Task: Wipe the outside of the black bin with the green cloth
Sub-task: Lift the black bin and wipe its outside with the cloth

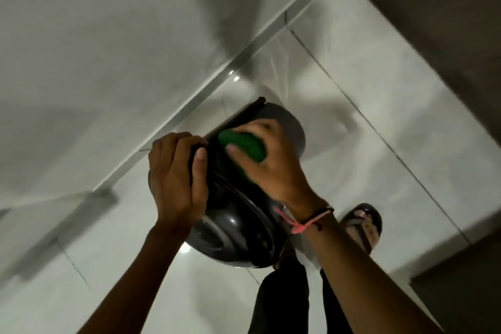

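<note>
The black bin (238,222) is a round, glossy plastic bin tipped over above the floor, its rim toward me and its base pointing away. My left hand (174,179) grips the bin's upper left edge, thumb over the black rim. My right hand (273,160) presses the green cloth (245,145) flat against the bin's outer wall near the base. Most of the cloth is hidden under my fingers. A pink and black string band circles my right wrist.
White glossy floor tiles (352,144) lie under the bin. A white wall (108,35) with a grey skirting strip runs diagonally right behind it. A dark wall or door (447,22) stands at the right. My sandalled foot (364,222) and dark trouser leg are below my right arm.
</note>
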The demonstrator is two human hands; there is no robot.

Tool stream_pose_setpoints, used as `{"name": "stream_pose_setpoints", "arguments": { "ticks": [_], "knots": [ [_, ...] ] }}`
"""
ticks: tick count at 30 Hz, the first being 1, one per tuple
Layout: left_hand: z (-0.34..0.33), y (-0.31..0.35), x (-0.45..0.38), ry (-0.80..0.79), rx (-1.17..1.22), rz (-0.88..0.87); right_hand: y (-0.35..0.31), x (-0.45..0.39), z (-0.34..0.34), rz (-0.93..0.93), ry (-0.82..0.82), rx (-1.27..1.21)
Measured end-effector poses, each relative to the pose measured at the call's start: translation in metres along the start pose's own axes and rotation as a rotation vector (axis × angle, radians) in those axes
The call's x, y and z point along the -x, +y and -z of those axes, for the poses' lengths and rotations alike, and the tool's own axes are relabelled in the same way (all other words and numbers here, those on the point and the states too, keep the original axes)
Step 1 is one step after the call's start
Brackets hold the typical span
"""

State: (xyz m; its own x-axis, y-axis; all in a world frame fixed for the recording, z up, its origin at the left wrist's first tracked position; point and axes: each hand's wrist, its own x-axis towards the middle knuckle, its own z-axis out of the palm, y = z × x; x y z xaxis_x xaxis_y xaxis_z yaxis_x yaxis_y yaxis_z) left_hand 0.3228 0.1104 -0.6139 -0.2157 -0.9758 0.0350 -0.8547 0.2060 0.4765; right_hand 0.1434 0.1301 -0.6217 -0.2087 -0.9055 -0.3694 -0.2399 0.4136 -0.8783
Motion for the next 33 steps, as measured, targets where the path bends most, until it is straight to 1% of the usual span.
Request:
{"name": "stream_pose_setpoints", "arguments": {
  "ticks": [2, 3, 4, 5, 7, 9, 10, 13, 14, 15, 16, 17, 18, 19, 21, 22, 23, 25, 27, 29, 30, 32, 33],
  "knots": [
    [0.001, -0.007, 0.003, 0.055, 0.034, 0.013, 0.016, -0.013, -0.016, 0.133, -0.042, 0.178],
    [0.001, -0.012, 0.006, 0.075, 0.038, 0.006, 0.031, -0.028, -0.018, 0.148, -0.01, 0.263],
    [0.001, -0.016, 0.008, 0.086, 0.039, -0.01, 0.047, -0.045, -0.018, 0.107, 0.025, 0.316],
    [-0.001, -0.018, 0.01, 0.096, 0.034, -0.026, 0.063, -0.066, -0.017, 0.021, 0.051, 0.309],
    [-0.005, -0.019, 0.012, 0.112, 0.003, -0.031, 0.08, -0.098, -0.013, -0.161, 0.059, 0.209],
    [-0.007, -0.019, 0.011, 0.132, -0.021, 0.007, 0.066, -0.099, -0.02, -0.189, 0.011, 0.132],
    [-0.007, -0.018, 0.009, 0.136, -0.027, 0.025, 0.05, -0.088, -0.023, -0.151, -0.029, 0.116],
    [-0.007, -0.021, 0.017, 0.133, -0.038, 0.039, 0.022, -0.032, -0.029, 0.108, -0.174, 0.094],
    [-0.006, -0.022, 0.021, 0.132, -0.03, 0.023, 0.02, -0.016, -0.029, 0.147, -0.221, 0.105],
    [-0.005, -0.024, 0.024, 0.13, -0.02, 0.004, 0.026, -0.011, -0.028, 0.166, -0.235, 0.129],
    [-0.005, -0.025, 0.025, 0.124, -0.017, -0.012, 0.035, -0.018, -0.024, 0.163, -0.212, 0.151],
    [-0.006, -0.026, 0.025, 0.114, -0.021, -0.018, 0.049, -0.035, -0.022, 0.124, -0.151, 0.162],
    [-0.007, -0.029, 0.022, 0.104, -0.034, -0.018, 0.064, -0.057, -0.021, 0.042, -0.075, 0.166],
    [-0.006, -0.031, 0.018, 0.101, -0.053, -0.011, 0.075, -0.08, -0.021, -0.07, -0.037, 0.146],
    [-0.005, -0.034, 0.011, 0.119, -0.067, 0.01, 0.081, -0.107, -0.023, -0.256, -0.026, 0.057],
    [-0.005, -0.034, 0.008, 0.132, -0.07, 0.032, 0.073, -0.106, -0.023, -0.269, -0.052, 0.026],
    [-0.004, -0.034, 0.006, 0.143, -0.071, 0.061, 0.059, -0.095, -0.023, -0.231, -0.102, -0.001],
    [-0.003, -0.033, 0.003, 0.142, -0.054, 0.112, 0.021, -0.053, -0.02, -0.054, -0.232, -0.077],
    [-0.003, -0.029, 0.005, 0.099, -0.02, 0.126, 0.003, -0.002, -0.017, 0.11, -0.29, -0.104],
    [-0.002, -0.027, 0.011, 0.062, 0.003, 0.093, 0.015, 0.034, -0.015, 0.193, -0.25, -0.138],
    [-0.002, -0.028, 0.011, 0.056, 0.012, 0.067, 0.027, 0.035, -0.015, 0.184, -0.214, -0.143],
    [-0.004, -0.032, 0.007, 0.047, 0.032, 0.049, 0.059, 0.002, -0.017, 0.037, -0.062, -0.132],
    [-0.005, -0.033, 0.004, 0.051, 0.043, 0.066, 0.079, -0.023, -0.02, -0.093, 0.01, -0.132]
  ]
}}
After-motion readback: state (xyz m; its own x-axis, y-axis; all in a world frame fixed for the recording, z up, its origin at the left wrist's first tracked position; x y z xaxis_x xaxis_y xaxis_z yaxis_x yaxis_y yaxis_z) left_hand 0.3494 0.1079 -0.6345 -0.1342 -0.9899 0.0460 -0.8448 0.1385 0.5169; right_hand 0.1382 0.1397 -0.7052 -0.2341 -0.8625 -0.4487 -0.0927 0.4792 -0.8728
